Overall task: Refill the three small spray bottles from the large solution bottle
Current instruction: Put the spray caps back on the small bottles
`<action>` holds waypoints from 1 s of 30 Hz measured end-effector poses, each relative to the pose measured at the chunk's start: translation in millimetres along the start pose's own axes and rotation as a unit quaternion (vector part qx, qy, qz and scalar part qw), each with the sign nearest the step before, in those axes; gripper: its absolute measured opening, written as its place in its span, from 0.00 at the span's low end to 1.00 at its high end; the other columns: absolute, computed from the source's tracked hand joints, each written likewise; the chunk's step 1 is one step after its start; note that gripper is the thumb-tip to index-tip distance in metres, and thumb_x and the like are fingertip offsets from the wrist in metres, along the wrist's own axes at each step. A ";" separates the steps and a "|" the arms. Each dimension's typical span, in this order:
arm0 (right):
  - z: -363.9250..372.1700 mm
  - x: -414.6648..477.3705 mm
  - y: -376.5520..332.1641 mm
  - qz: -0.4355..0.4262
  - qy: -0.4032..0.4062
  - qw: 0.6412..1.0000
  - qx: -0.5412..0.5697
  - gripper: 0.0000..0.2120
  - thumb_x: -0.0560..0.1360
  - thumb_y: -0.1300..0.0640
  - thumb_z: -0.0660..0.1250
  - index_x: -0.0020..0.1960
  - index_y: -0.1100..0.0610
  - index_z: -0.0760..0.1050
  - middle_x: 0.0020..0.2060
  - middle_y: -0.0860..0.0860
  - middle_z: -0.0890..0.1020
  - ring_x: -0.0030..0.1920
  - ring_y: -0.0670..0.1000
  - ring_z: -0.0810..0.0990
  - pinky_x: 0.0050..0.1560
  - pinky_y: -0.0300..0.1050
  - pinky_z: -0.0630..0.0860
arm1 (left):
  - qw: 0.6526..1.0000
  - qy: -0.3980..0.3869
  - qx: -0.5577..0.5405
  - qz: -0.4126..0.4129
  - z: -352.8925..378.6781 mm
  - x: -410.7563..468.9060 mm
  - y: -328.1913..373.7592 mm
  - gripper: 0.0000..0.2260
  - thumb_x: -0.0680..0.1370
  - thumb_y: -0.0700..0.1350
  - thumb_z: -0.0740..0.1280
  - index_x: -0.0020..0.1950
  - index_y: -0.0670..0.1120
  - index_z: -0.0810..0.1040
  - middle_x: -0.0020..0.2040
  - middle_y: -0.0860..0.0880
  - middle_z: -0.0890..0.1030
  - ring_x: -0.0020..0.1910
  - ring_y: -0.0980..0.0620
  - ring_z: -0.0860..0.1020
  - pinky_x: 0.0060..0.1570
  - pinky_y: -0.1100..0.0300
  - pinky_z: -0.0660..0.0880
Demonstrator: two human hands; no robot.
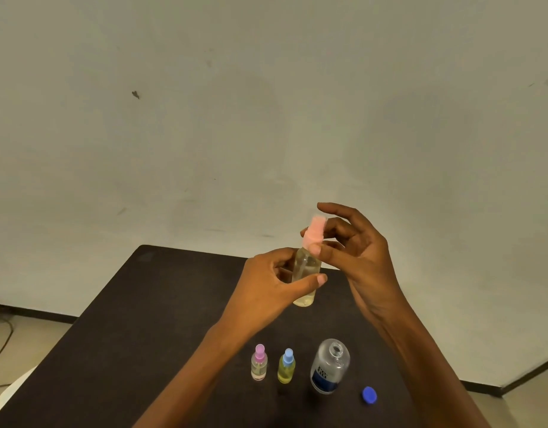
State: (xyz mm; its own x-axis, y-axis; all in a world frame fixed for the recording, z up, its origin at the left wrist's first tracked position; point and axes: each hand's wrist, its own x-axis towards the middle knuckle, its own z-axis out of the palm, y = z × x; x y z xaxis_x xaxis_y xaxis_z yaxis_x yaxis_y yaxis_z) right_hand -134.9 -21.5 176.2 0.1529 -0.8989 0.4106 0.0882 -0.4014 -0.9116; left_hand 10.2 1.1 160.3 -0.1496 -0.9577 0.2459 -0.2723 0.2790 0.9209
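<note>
My left hand [268, 281] grips the clear body of a small spray bottle [305, 274] held up above the table. My right hand [356, 251] pinches its pale pink spray top [313, 232] with thumb and fingers. On the dark table [127, 350] below stand a small bottle with a purple-pink top [259, 362] and a yellowish bottle with a blue top [286, 366]. To their right stands the large solution bottle [329, 367] with a blue label and an uncapped neck. Its blue cap [369, 395] lies on the table to its right.
A plain light wall rises behind the table. Floor shows on both sides, with cables at the far left [1, 332] and a white rounded object [13, 387] by the table's left edge.
</note>
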 end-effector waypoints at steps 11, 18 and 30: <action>-0.3 -0.1 2.4 0.019 -0.020 0.999 0.033 0.24 0.65 0.57 0.73 0.59 0.50 0.73 0.49 0.51 0.83 0.53 0.53 0.80 0.50 0.47 0.79 | 1.000 -0.008 0.002 -0.001 1.0 -0.8 1.2 0.08 0.70 0.50 0.72 0.46 0.58 0.76 0.44 0.59 0.81 0.47 0.58 0.80 0.45 0.73 0.75; -0.1 2.6 2.7 0.000 0.007 1.000 0.002 0.19 0.63 0.59 0.72 0.53 0.50 0.75 0.45 0.45 0.84 0.50 0.52 0.82 0.48 0.45 0.80 | 1.000 -0.007 0.004 -0.003 0.0 -0.6 1.5 0.07 0.70 0.50 0.72 0.46 0.58 0.77 0.44 0.58 0.82 0.47 0.59 0.80 0.48 0.70 0.76; -1.3 0.1 2.7 0.003 -0.025 0.998 0.051 0.25 0.65 0.53 0.75 0.60 0.53 0.72 0.50 0.51 0.83 0.53 0.54 0.81 0.49 0.43 0.78 | 1.000 0.001 0.012 -0.007 0.6 -0.5 0.3 0.07 0.70 0.50 0.72 0.46 0.57 0.77 0.45 0.56 0.82 0.47 0.57 0.81 0.48 0.67 0.77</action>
State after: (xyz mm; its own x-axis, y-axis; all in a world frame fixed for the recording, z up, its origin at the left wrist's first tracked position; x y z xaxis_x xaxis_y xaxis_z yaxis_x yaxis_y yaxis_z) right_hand -136.0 -22.9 173.8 0.2027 -0.8901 0.4083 0.1858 -0.3744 -0.9085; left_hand 9.6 1.7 160.3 -0.1448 -0.9614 0.2340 -0.2977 0.2678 0.9163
